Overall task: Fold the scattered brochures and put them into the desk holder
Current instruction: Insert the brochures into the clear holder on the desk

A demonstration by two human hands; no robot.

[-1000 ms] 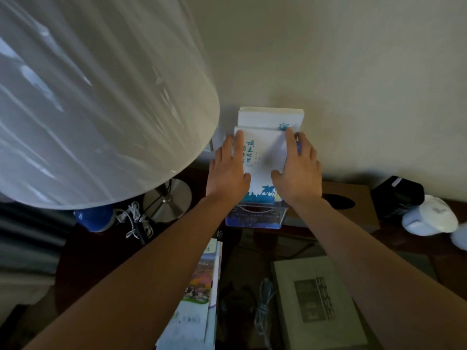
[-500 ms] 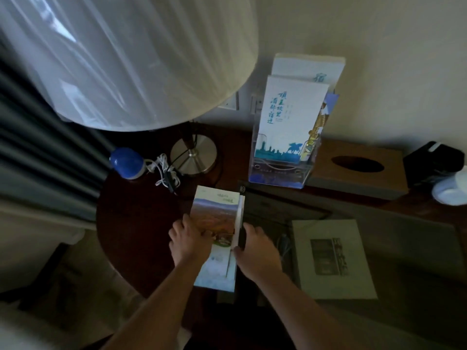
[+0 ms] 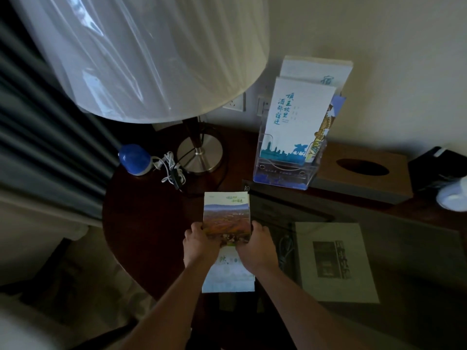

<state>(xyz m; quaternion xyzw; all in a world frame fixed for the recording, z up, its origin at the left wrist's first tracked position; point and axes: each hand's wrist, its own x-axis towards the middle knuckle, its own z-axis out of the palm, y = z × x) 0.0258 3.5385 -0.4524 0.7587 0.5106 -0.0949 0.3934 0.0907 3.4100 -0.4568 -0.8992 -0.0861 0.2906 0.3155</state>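
Dark wooden desk (image 3: 141, 223): lamp base (image 3: 199, 154), brochure holder (image 3: 283, 173), tissue box (image 3: 358, 183).

Premises read as a hotel guest room. Evidence: dark wooden desk (image 3: 141, 223) against a plain wall, large shaded table lamp (image 3: 141, 56) far left, clear brochure holder (image 3: 283, 173) stocked with tourist leaflets, tissue box (image 3: 364, 173) right, heavy curtain (image 3: 38, 137) left.

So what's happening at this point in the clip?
A person is holding a landscape brochure over the dark table, the left hand gripping its left edge and the right hand its right. The clear desk holder by the wall already has white brochures standing in it. This one is not in the holder yet.
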